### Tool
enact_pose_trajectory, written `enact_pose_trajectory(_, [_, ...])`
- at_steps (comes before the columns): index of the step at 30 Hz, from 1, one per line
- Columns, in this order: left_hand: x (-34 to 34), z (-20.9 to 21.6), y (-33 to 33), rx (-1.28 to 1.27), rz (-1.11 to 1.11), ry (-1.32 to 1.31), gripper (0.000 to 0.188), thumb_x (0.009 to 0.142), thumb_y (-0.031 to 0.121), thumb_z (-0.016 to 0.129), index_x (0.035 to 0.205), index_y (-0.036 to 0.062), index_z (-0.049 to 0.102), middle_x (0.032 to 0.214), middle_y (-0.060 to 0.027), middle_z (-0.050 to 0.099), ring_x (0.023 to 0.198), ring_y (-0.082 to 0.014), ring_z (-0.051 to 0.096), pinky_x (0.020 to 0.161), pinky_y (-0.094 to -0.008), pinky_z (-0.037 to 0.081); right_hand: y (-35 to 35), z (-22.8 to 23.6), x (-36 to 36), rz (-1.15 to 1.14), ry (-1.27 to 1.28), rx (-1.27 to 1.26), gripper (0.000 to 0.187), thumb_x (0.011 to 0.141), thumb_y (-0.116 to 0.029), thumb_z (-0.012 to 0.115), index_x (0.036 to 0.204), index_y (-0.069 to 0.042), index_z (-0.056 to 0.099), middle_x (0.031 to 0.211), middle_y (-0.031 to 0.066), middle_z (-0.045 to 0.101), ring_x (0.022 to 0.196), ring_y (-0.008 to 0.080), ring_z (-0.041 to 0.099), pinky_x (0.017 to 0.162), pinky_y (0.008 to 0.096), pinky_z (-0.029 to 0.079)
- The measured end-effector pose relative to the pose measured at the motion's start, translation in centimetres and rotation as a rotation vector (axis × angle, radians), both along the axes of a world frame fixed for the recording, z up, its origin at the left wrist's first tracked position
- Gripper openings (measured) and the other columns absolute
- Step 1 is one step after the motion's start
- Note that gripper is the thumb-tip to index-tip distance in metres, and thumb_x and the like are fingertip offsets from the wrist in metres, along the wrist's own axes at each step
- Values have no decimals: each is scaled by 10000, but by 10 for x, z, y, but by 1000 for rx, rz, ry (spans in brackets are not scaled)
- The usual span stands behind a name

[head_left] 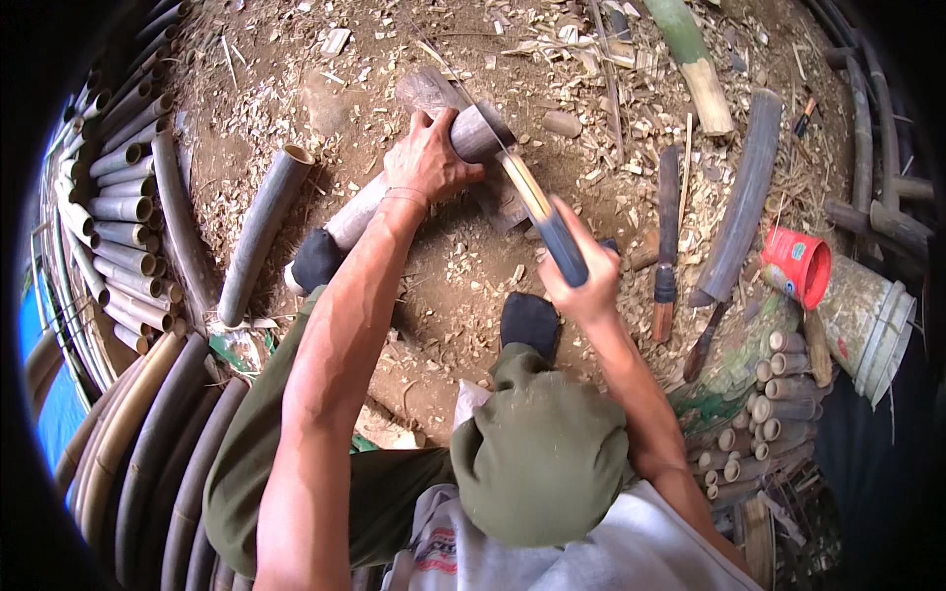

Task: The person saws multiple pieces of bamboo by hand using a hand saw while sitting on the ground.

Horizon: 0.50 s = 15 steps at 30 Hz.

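The left hand (426,165) clasps the bamboo pole (481,134), which lies across a wooden block (431,91); the right hand (583,264) grips a thin-bladed tool (532,194), blade at the pole's far end; a red container (800,268) sits well right of it.

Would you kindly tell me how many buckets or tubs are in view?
2: a red tub at the right, and a pale bucket beside it, nearer the right edge. Others may be hidden.
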<state>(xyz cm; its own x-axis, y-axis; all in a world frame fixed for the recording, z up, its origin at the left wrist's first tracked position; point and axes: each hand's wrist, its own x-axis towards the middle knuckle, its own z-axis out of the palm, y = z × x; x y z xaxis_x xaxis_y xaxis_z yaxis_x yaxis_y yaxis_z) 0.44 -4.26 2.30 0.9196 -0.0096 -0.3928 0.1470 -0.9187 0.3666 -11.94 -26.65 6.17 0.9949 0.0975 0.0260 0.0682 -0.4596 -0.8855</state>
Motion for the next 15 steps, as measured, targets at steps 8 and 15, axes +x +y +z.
enact_pose_trajectory(8, [-2, -5, 8, 4, -5, -49, 800, 612, 412, 799, 1317, 163, 515, 1196, -172, 529, 1031, -401, 621, 844, -484, 535, -69, 14, -90, 55, 26, -149, 576, 711, 7, 619, 1278, 91, 565, 915, 176, 729, 638, 198, 704, 581, 304, 552])
enact_pose_trajectory(15, [4, 2, 5, -2, -3, -76, 780, 617, 425, 806, 1307, 194, 526, 1186, -159, 538, 1028, -400, 622, 847, -481, 531, -7, 9, -12, 7, 93, 115, 596, 748, 20, 633, 1339, 19, 549, 679, 100, 632, 547, 130, 617, 532, 287, 501])
